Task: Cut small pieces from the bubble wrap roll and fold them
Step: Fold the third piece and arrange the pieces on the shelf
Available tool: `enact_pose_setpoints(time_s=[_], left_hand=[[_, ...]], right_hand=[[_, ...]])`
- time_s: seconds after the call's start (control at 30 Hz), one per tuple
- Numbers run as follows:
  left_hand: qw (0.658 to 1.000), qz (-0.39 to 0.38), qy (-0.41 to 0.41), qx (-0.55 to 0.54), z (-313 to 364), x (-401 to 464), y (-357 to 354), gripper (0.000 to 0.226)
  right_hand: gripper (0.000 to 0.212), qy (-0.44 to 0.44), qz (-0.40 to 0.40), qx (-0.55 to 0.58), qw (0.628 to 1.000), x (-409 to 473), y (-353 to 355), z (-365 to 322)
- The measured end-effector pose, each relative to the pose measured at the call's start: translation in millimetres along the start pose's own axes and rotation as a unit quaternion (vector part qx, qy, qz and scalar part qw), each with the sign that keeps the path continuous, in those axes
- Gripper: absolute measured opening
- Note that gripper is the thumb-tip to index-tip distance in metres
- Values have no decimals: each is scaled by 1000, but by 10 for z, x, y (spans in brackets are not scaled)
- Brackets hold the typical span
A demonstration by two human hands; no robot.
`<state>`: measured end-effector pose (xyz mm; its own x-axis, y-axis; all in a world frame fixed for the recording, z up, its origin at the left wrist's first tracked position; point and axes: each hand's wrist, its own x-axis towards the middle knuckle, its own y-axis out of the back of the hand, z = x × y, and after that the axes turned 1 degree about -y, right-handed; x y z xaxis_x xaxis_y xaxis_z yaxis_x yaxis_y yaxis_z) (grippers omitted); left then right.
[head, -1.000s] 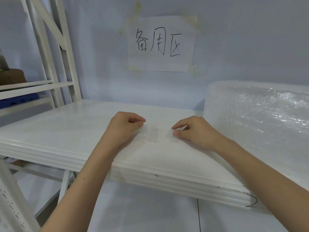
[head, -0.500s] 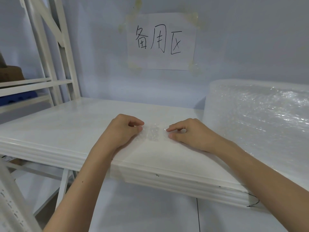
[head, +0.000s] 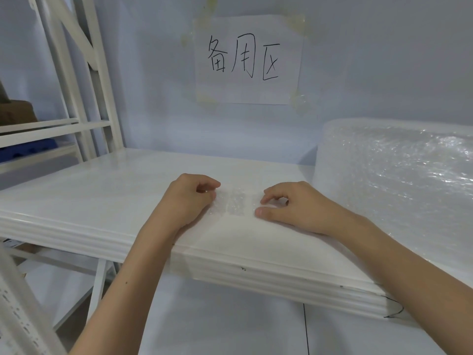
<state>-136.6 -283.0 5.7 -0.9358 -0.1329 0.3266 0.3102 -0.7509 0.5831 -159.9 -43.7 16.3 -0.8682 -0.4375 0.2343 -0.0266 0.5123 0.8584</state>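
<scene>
Fingers curled on both sides: left hand [head: 190, 198] pinching the left edge of a small bubble wrap piece [head: 236, 204], right hand [head: 289, 204] with thumb and fingertips pressed on its right edge. Piece lying flat between the two hands on a stack of white boards [head: 102, 190]. Big bubble wrap roll [head: 399, 180] just to the right. Handwritten paper sign [head: 247, 60] taped to the wall behind; white shelf frame [head: 76, 73] at left.

the bubble wrap roll [head: 399, 180] ran off the right edge; the small clear piece's [head: 236, 204] ends lay hidden under curled fingers.
</scene>
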Motion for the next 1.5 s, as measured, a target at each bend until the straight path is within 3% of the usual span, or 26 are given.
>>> enact_pose_setpoints(time_s=[0.37, 1.13, 1.33, 1.5], left_hand=[[1000, 8, -6, -8, -22, 4, -9, 27], [1000, 16, -7, 6, -4, -3, -12, 25], [1000, 18, 8, -16, -8, -12, -14, 24], [1000, 17, 14, -11, 2, -14, -9, 24]], right_hand=[[15, 51, 45, -14, 998, 50, -76, -37], [16, -12, 99, 50, 994, 62, 28, -37], [15, 6, 115, 5, 993, 44, 49, -68], [22, -38, 89, -24, 995, 14, 72, -11]])
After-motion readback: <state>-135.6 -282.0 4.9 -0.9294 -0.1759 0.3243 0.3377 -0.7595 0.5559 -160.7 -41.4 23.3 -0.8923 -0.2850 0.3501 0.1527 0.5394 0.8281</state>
